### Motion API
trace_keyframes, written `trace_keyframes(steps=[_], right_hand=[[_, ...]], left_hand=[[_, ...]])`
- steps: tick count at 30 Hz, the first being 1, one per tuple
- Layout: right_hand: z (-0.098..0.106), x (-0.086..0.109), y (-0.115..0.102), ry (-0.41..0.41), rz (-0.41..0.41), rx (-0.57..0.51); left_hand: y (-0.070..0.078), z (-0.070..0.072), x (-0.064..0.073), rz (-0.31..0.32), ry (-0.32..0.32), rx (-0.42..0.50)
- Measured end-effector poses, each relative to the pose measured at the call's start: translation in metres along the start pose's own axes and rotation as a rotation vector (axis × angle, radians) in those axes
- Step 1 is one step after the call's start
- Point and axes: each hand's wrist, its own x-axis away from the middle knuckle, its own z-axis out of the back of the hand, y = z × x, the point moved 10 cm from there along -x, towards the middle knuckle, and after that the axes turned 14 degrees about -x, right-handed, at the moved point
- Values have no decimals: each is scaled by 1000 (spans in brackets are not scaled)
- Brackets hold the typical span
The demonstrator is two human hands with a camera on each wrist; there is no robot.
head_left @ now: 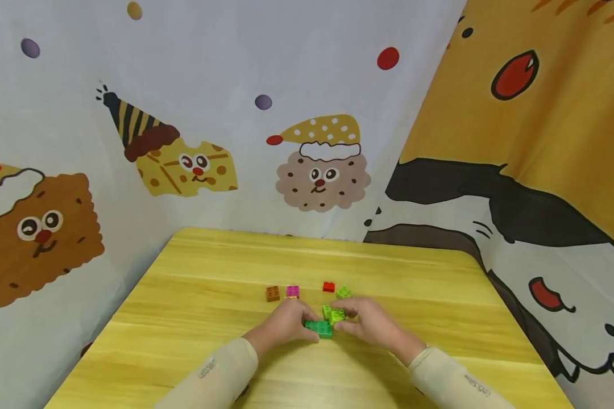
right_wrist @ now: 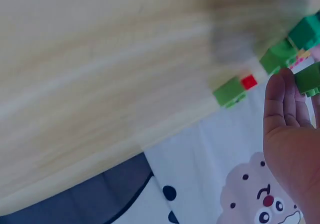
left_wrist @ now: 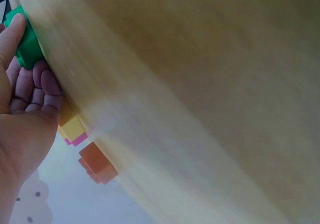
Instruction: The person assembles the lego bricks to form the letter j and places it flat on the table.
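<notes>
My left hand point(head_left: 285, 319) grips a dark green toy building brick point(head_left: 319, 329) between thumb and fingers, close over the table. In the left wrist view the thumb lies along one side of that green brick point(left_wrist: 29, 44). Just to its right, my right hand point(head_left: 372, 321) pinches a lime green brick point(head_left: 337, 316), studs up in the head view. Behind the held pieces is a second lime brick point(head_left: 327, 311), partly covered. The right wrist view shows the pinched brick point(right_wrist: 309, 79) at the fingertips, apart from the dark green one point(right_wrist: 305, 33).
Beyond the hands on the wooden table point(head_left: 210, 284) are a brown brick point(head_left: 273, 293), a magenta brick point(head_left: 293, 291) and a yellow brick point(left_wrist: 71, 125) beside it. A red brick point(head_left: 328, 287) and another lime brick point(head_left: 344, 292) lie farther right. A printed curtain point(head_left: 251, 216) hangs behind the table.
</notes>
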Motion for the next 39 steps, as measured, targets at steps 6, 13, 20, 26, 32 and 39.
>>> trace_keyframes(steps=[6, 13, 20, 26, 32, 39], right_hand=[[-10, 3, -4, 6, 32, -10], [-16, 3, -2, 18, 60, 34], [-20, 4, 1, 26, 57, 23], [-23, 5, 3, 27, 50, -12], [-23, 6, 3, 33, 36, -5], [-24, 6, 4, 20, 17, -13]], left_hand=[[-2, 0, -4, 16, -8, 9], [-4, -1, -4, 43, -12, 38], [-3, -2, -4, 46, -12, 31], [-2, -2, -1, 46, -20, 39], [-1, -2, 1, 45, -17, 38], [-1, -3, 2, 53, -14, 49]])
